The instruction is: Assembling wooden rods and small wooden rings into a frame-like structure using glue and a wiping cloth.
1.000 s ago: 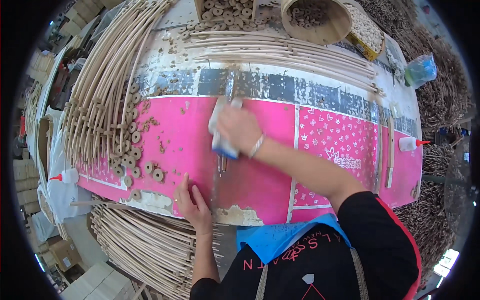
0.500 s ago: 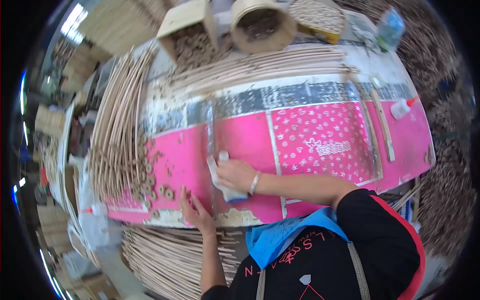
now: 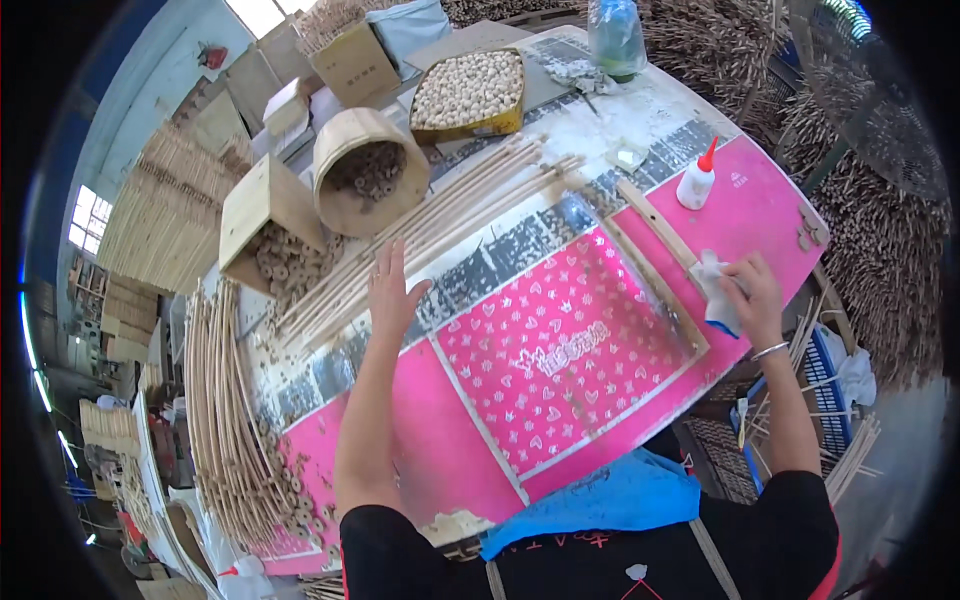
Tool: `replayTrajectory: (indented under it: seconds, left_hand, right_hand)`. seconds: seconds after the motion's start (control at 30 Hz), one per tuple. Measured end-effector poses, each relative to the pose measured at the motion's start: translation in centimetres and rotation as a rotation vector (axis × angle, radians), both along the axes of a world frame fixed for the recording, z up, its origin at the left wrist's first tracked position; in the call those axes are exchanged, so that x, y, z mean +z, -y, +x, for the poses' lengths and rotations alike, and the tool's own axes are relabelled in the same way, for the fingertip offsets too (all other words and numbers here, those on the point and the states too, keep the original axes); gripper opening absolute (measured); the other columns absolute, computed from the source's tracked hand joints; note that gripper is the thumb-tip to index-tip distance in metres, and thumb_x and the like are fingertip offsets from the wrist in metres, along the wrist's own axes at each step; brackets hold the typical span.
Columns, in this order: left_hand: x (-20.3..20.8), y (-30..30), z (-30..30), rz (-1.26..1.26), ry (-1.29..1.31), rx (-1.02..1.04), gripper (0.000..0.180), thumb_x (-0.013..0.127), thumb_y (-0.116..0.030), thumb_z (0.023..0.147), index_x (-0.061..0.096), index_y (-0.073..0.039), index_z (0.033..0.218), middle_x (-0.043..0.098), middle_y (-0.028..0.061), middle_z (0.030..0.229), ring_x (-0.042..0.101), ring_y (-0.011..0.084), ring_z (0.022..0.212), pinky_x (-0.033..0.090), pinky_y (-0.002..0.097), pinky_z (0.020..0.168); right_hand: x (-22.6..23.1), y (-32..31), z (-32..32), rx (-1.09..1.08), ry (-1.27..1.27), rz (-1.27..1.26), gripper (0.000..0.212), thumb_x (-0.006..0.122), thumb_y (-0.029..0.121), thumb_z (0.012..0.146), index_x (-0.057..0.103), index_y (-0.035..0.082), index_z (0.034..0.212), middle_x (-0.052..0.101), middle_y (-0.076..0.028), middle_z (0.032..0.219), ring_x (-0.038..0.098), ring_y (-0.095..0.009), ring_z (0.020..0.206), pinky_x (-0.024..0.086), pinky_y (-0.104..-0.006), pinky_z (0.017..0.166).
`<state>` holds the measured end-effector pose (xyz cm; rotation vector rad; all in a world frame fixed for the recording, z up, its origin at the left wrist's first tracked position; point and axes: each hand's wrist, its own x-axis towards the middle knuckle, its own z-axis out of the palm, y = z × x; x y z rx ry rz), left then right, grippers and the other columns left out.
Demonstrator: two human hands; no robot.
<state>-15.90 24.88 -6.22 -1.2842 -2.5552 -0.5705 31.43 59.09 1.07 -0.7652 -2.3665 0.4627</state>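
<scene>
In my right hand (image 3: 757,298) is a white glove (image 3: 716,292) with a blue cuff, low over the right part of the pink table covering (image 3: 425,420). Close beside it lies a flat wooden strip (image 3: 662,232). My left hand (image 3: 393,292) reaches across the table with fingers apart and nothing in it, next to a row of long thin wooden sticks (image 3: 450,215). I cannot tell whether it touches them. On the far left lies a bundle of sticks (image 3: 215,400), with small wooden rings (image 3: 285,490) scattered along it.
A square wooden box (image 3: 262,205) and a round wooden tub (image 3: 345,135), both tipped, hold rings. Behind them is a yellow tray of pale beads (image 3: 468,92). A red-tipped white glue bottle (image 3: 697,180) stands at the right. Blue baskets (image 3: 828,385) sit beside the table's near right edge.
My right hand has carried the glove from the middle of the pink covering to its right side. My left hand has moved from the near edge to the far sticks. The view has turned.
</scene>
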Motion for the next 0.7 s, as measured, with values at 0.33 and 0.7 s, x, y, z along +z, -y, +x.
replayTrajectory:
  seconds: [0.33, 0.7]
  left_hand:
    - [-1.5, -1.8, -10.3, -0.402, 0.127, 0.053, 0.13, 0.09, -0.063, 0.062, 0.031, -0.002, 0.16, 0.039, 0.0266, 0.159, 0.039, 0.0439, 0.147, 0.036, 0.0529, 0.12]
    - [-0.3, -1.6, -10.0, -0.405, 0.25, 0.004, 0.092, 0.09, -0.055, 0.065, 0.065, -0.004, 0.138, 0.048, 0.0217, 0.149, 0.054, 0.0425, 0.133, 0.047, 0.0487, 0.109]
  right_hand:
    - [-3.6, -1.2, -0.9, -0.097, -0.008, 0.132, 0.03, 0.073, 0.007, 0.087, 0.071, 0.005, 0.117, 0.066, -0.013, 0.123, 0.062, -0.033, 0.114, 0.046, -0.044, 0.099]
    - [-3.0, 2.5, -4.9, 0.036, -0.143, -0.079, 0.021, 0.071, -0.001, 0.088, 0.072, 0.001, 0.109, 0.068, -0.013, 0.113, 0.067, -0.031, 0.104, 0.053, -0.0387, 0.088]
